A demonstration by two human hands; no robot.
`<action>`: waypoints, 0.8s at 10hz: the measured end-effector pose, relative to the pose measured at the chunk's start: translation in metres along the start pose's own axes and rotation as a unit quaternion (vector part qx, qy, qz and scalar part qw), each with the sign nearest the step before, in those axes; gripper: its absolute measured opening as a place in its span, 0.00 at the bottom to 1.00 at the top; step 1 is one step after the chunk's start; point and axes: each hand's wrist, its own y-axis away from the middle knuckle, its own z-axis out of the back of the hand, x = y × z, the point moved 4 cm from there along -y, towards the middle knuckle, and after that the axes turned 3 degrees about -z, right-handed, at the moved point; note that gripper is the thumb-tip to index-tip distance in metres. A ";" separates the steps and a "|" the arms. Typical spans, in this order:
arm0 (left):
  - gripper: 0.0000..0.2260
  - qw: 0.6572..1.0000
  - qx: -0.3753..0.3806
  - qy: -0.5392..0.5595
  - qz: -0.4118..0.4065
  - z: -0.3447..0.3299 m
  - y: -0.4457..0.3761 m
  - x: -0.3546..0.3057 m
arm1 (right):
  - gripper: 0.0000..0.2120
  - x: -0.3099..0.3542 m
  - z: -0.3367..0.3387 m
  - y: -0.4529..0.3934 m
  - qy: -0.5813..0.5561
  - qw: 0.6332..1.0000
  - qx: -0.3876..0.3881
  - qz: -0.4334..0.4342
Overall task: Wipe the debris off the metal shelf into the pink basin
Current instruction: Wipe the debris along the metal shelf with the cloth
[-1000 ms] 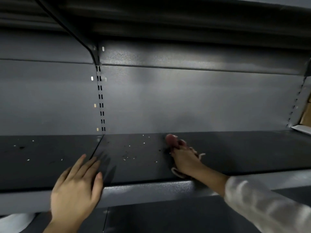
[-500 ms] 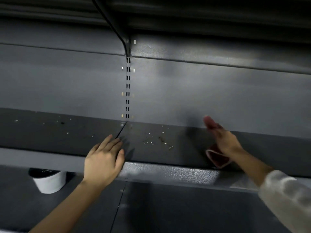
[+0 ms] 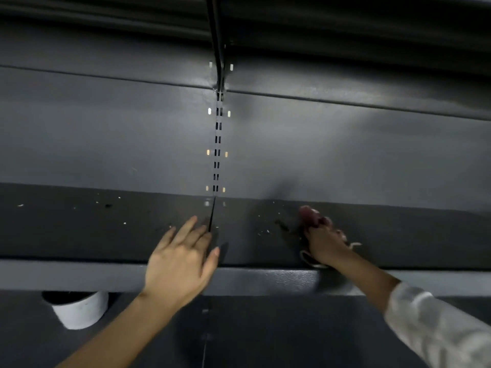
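Observation:
The dark grey metal shelf (image 3: 79, 235) runs across the view at chest height. Pale crumbs of debris (image 3: 265, 231) lie on it right of the seam, and more debris (image 3: 107, 205) is scattered on the left panel. My right hand (image 3: 322, 241) presses a pink cloth (image 3: 308, 215) flat on the shelf, just right of the crumbs. Fingers spread, my left hand (image 3: 183, 258) rests flat on the shelf's front edge beside the seam, holding nothing. No pink basin is in view.
A slotted upright (image 3: 217, 144) runs up the back panel above the seam (image 3: 211, 216). Another shelf overhangs at the top. Below the shelf at the left stands a white container (image 3: 79, 310) with a dark inside.
The view has swung left and down. My right hand lifted the cloth, then set it back on the shelf near the crumbs. The left hand stayed at the seam.

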 end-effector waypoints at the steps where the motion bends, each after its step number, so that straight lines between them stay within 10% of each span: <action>1: 0.34 0.999 0.028 0.029 -0.002 -0.004 0.000 -0.001 | 0.18 0.061 -0.005 0.006 -0.081 0.996 -0.031 0.036; 3: 0.35 0.999 0.027 0.033 -0.023 0.002 0.001 0.013 | 0.18 0.048 0.027 -0.007 -0.231 0.961 -0.154 0.010; 6: 0.21 0.999 0.013 0.040 -0.005 0.005 0.003 0.013 | 0.24 -0.106 0.023 -0.077 -0.151 0.981 -0.068 -0.097; 8: 0.21 0.998 0.025 0.056 0.005 0.006 0.003 0.012 | 0.16 -0.004 0.017 -0.098 -0.113 0.989 -0.017 0.088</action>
